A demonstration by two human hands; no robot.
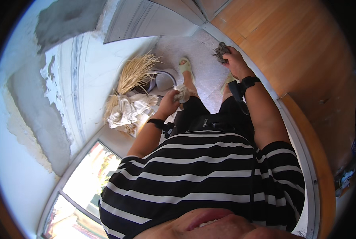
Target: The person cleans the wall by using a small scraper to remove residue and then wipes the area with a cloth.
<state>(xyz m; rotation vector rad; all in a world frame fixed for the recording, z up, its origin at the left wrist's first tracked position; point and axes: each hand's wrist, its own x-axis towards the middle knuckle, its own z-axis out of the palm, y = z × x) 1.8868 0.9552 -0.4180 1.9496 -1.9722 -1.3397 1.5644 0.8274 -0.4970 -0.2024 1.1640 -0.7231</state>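
Observation:
My left hand (166, 104) grips a crumpled whitish cloth (182, 93) in front of my left leg. Out ahead and to the right, my right hand (237, 62) is closed around a dark grey, frayed wad (221, 53); whether it is a rag or a scrubber cannot be told. Beside my left hand, against the wall, stands a straw broom (137, 73) with its bristles spread. Pale rumpled cloth or plastic (131, 109) lies by the lower part of the broom. Between the broom and my left foot is a white, dark-rimmed container (166, 80), partly hidden.
A wood-surfaced panel (273, 53) with a pale metal frame edge (264, 76) runs along my right side. On the left, the wall has grey patched plaster (41, 110) and a jutting marbled panel (148, 21). A window (91, 167) is at lower left. Pale green slippers (186, 65) are on my feet.

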